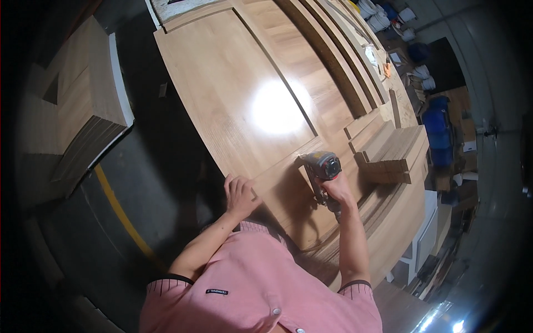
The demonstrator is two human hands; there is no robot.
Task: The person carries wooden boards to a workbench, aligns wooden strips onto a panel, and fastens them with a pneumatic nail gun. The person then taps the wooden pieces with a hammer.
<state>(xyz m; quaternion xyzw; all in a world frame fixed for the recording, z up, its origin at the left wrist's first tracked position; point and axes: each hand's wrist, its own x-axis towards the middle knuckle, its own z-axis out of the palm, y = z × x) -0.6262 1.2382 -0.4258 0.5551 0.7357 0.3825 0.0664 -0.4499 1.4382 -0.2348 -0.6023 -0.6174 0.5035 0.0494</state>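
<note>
Nail gun (323, 165) stands over the wooden panel (273, 191), right hand (337, 190) fingers wrapped around it, left hand (242, 197) fingers spread at the panel's edge.

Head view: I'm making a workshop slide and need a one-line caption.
Right hand grips a grey pistol-grip tool over a wood-grain panel; left hand sits at the panel's edge.

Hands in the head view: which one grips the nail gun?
The right hand, wrapped around the nail gun; the left hand, at the edge of the wood-grain panel, holds no tool.
</note>
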